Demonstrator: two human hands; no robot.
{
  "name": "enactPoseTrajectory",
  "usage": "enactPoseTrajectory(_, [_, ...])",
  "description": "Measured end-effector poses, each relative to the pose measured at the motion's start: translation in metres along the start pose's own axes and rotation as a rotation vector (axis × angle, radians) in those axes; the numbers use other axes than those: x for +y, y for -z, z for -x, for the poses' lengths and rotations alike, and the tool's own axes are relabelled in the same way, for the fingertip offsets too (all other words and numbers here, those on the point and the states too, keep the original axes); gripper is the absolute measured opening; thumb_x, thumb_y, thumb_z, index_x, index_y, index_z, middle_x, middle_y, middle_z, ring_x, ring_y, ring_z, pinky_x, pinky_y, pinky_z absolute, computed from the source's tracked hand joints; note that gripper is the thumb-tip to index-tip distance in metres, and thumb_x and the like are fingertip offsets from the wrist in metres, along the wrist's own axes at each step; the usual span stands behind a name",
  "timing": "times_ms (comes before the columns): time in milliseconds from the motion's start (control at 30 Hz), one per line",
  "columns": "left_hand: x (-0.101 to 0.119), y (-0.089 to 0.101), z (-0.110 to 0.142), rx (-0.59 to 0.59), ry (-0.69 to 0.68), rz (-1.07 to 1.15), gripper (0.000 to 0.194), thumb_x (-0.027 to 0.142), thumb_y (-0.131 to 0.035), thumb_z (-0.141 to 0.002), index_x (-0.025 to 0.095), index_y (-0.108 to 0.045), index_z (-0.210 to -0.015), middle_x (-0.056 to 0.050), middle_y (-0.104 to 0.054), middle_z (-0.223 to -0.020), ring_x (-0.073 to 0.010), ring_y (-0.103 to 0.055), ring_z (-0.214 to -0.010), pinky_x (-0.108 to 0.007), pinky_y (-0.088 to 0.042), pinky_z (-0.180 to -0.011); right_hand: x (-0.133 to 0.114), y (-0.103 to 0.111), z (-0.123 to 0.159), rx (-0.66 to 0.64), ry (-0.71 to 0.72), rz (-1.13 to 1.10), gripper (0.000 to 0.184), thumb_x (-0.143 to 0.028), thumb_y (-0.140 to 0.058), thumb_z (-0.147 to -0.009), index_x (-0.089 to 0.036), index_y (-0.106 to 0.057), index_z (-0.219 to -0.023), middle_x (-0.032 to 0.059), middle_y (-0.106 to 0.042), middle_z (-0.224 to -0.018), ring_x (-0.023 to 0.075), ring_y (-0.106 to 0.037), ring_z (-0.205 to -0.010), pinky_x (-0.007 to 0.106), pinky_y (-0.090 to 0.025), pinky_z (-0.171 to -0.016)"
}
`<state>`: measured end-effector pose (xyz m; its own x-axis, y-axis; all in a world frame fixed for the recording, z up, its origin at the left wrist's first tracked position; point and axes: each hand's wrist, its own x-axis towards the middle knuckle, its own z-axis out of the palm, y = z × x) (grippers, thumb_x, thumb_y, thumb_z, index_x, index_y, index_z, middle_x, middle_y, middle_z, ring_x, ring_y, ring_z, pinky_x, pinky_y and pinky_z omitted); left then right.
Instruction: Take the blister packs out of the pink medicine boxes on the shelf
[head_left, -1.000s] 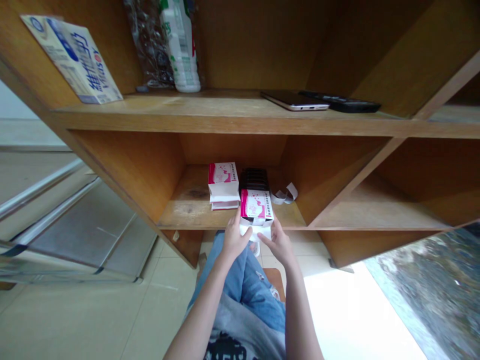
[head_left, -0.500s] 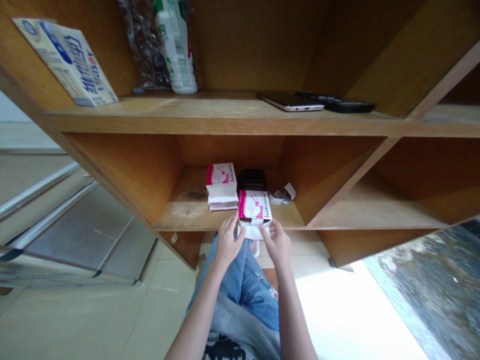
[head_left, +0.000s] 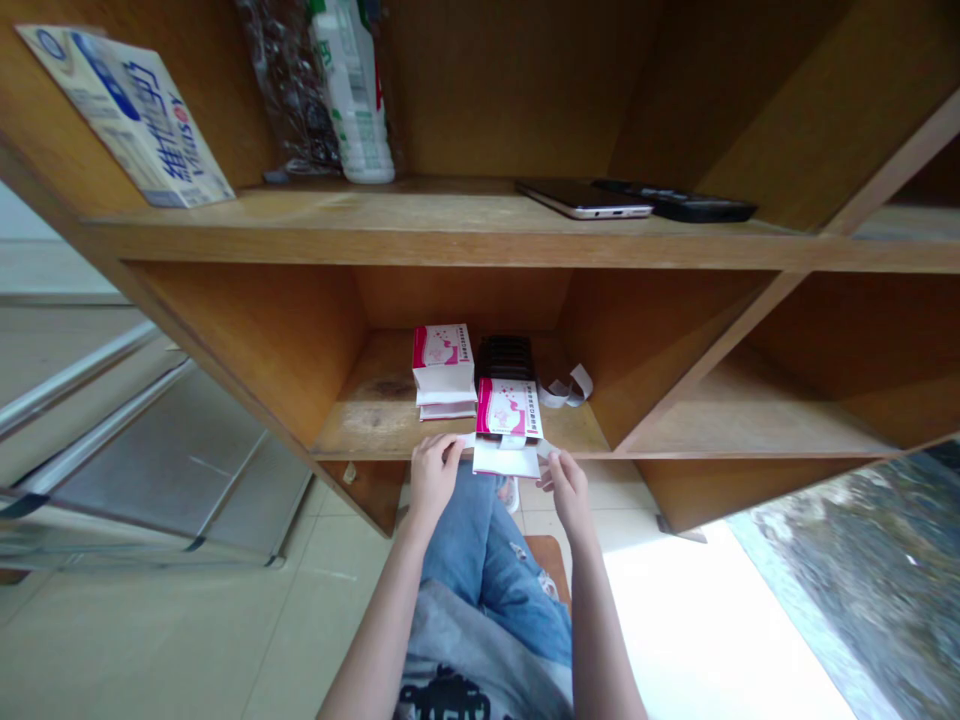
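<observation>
A small pink-and-white carton (head_left: pixel 508 407) lies on the lower shelf with its end open towards me. Its long white flap sticks out over the shelf edge, and a white strip shows in the opening. My left hand (head_left: pixel 433 482) pinches the left side flap between thumb and finger. On the other side, my right hand (head_left: pixel 567 488) has thumb and finger closed on the right side flap. Similar pink-and-white cartons (head_left: pixel 442 347) are stacked just left of it. Behind it sits a ribbed black object (head_left: pixel 505 356), partly covered by the carton.
Curled white paper strips (head_left: pixel 568 388) lie right of the carton, near a wooden divider (head_left: pixel 705 365). The upper shelf (head_left: pixel 450 222) holds a drink carton (head_left: pixel 131 120), a white-green bottle (head_left: pixel 352 100), a phone (head_left: pixel 585 200) and a black device (head_left: pixel 690 203).
Both hands have moved apart, off the front of the carton to its two sides. The side flaps are now spread outwards, and the long front flap lies uncovered.
</observation>
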<state>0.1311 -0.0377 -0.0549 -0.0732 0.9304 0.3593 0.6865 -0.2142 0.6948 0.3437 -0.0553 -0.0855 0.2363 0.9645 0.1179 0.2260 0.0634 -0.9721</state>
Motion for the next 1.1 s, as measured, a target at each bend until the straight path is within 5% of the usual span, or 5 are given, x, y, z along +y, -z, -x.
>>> enactPoseTrajectory(200, [0.000, 0.009, -0.006, -0.182, 0.142, 0.340, 0.041, 0.037, -0.063, -0.077, 0.020, -0.061, -0.114, -0.009, -0.064, -0.116, -0.0218, -0.060, -0.104, -0.036, -0.045, -0.091, -0.019, 0.006, 0.002, 0.192, -0.013, -0.142, 0.037, -0.047, -0.071, -0.066, -0.021, -0.046, -0.077, -0.0116, -0.036, -0.045, 0.0078, -0.034, -0.040, 0.019, -0.027, -0.039])
enactPoseTrajectory(433, [0.010, -0.008, -0.032, -0.232, 0.189, 0.445, 0.043, 0.049, -0.046, -0.085, 0.015, -0.065, -0.104, -0.012, -0.069, -0.105, -0.0239, -0.063, -0.095, -0.037, -0.047, -0.086, -0.052, -0.018, 0.019, -0.212, -0.161, -0.243, 0.045, -0.055, -0.059, -0.074, -0.015, -0.061, -0.095, -0.0056, -0.050, -0.042, 0.0084, -0.038, -0.032, 0.020, -0.028, -0.034])
enactPoseTrajectory(533, [0.019, -0.014, -0.039, -0.253, 0.134, 0.322, 0.042, 0.049, -0.045, -0.086, 0.016, -0.068, -0.098, -0.012, -0.069, -0.103, -0.0260, -0.063, -0.097, -0.039, -0.045, -0.088, -0.045, -0.032, 0.022, -0.322, -0.267, -0.238, 0.061, -0.061, -0.055, -0.074, -0.012, -0.057, -0.110, -0.0025, -0.058, -0.045, 0.0101, -0.043, -0.029, 0.021, -0.032, -0.033])
enactPoseTrajectory(733, [0.029, -0.017, -0.035, -0.202, 0.145, 0.181, 0.038, 0.043, -0.048, -0.086, 0.014, -0.066, -0.103, -0.014, -0.068, -0.106, -0.0275, -0.061, -0.103, -0.041, -0.043, -0.092, -0.028, -0.045, 0.027, -0.194, -0.451, -0.386, 0.054, -0.058, -0.045, -0.081, -0.016, -0.056, -0.113, -0.0005, -0.063, -0.050, 0.0097, -0.049, -0.033, 0.018, -0.038, -0.038])
enactPoseTrajectory(1100, [0.033, -0.020, -0.007, -0.196, 0.197, 0.682, 0.035, 0.032, -0.060, -0.079, 0.017, -0.054, -0.111, -0.013, -0.064, -0.115, -0.0230, -0.063, -0.103, -0.038, -0.049, -0.090, -0.013, -0.042, 0.021, -0.206, -0.530, -0.584, 0.054, -0.061, -0.047, -0.081, -0.015, -0.053, -0.109, 0.0080, -0.071, -0.068, 0.0114, -0.051, -0.034, 0.024, -0.042, -0.039])
